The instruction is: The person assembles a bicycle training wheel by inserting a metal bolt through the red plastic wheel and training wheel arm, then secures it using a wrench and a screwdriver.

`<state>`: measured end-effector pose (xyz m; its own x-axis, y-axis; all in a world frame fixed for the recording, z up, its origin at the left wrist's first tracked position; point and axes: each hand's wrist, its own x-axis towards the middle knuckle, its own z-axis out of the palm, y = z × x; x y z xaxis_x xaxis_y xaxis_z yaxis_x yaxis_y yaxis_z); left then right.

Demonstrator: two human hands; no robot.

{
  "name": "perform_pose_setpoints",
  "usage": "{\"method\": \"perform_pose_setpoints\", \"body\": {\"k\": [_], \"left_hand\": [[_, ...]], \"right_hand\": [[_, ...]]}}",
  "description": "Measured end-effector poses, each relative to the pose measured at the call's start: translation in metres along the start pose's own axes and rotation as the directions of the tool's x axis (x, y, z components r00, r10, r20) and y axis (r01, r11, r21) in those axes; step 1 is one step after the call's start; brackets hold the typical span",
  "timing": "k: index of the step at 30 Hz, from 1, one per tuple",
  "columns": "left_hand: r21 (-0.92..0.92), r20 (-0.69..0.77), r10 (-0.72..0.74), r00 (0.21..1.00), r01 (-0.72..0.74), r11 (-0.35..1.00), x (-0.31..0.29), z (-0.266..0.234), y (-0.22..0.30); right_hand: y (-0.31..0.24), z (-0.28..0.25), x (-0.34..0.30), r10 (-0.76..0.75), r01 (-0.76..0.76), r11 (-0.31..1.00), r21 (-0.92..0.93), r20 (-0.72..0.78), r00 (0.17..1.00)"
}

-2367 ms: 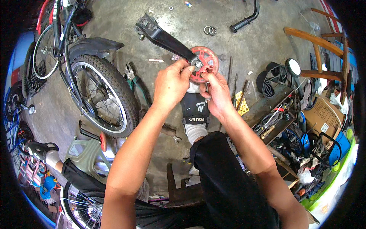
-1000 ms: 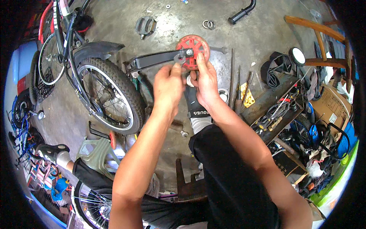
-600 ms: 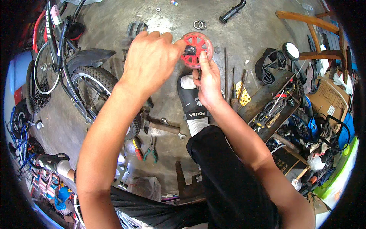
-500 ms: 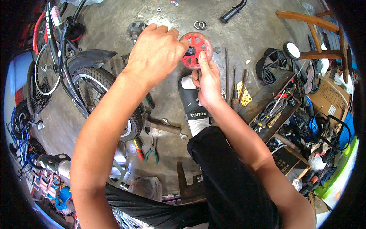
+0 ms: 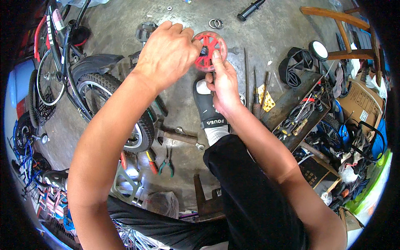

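In my right hand (image 5: pixel 224 81) is a small red spoked wheel (image 5: pixel 204 63) with a clear tyre, held upright above the floor. The thumb presses on its face and the other fingers curl behind and below. My left hand (image 5: pixel 168 52) is closed against the wheel's left side. Its fingertips meet the dark hub (image 5: pixel 204 51), and whatever they grip there is hidden behind the knuckles. Beyond the hands lie two metal rings (image 5: pixel 216 23) and a bicycle pedal (image 5: pixel 146 31). An open-ended spanner (image 5: pixel 234 50) shows partly behind the wheel.
A bicycle's front tyre (image 5: pixel 143 133) lies left, beside a hammer (image 5: pixel 179 136), pliers (image 5: pixel 166 168) and a red-yellow screwdriver (image 5: pixel 151 161). Right are long-shafted screwdrivers (image 5: pixel 256 106), a tool-filled wooden box (image 5: pixel 275 110) and a wooden chair (image 5: pixel 333 16). A handlebar grip (image 5: pixel 250 11) lies far off.
Both hands and the wheel have shifted slightly left and up in the picture, along with much of the floor scene. The hold on the wheel looks the same.
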<state>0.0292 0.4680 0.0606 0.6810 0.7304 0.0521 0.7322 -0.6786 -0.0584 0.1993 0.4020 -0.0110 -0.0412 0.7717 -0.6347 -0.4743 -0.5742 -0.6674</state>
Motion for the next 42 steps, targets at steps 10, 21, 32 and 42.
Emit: {"method": "perform_pose_setpoints", "body": {"k": [10,21,32,42], "left_hand": [[-0.038,-0.034,-0.145,0.989,0.143,0.989,0.005,0.007,0.002],[-0.339,0.221,-0.752,0.621,0.772,0.538,0.016,-0.034,0.04],[-0.554,0.068,-0.968,0.241,0.816,0.164,-0.083,-0.195,0.074],[-0.687,0.092,-0.996,-0.02,0.723,-0.078,-0.216,-0.287,0.163]], "right_hand": [[-0.016,0.007,0.007,-0.061,0.059,0.996,-0.06,-0.022,0.998],[-0.046,0.016,0.006,-0.361,0.36,0.883,-0.3,0.055,0.931],[-0.148,0.117,-0.116,-0.251,0.654,0.525,-0.545,0.635,0.731],[-0.121,0.166,-0.268,-0.122,0.867,0.257,-0.426,0.876,0.467]]}}
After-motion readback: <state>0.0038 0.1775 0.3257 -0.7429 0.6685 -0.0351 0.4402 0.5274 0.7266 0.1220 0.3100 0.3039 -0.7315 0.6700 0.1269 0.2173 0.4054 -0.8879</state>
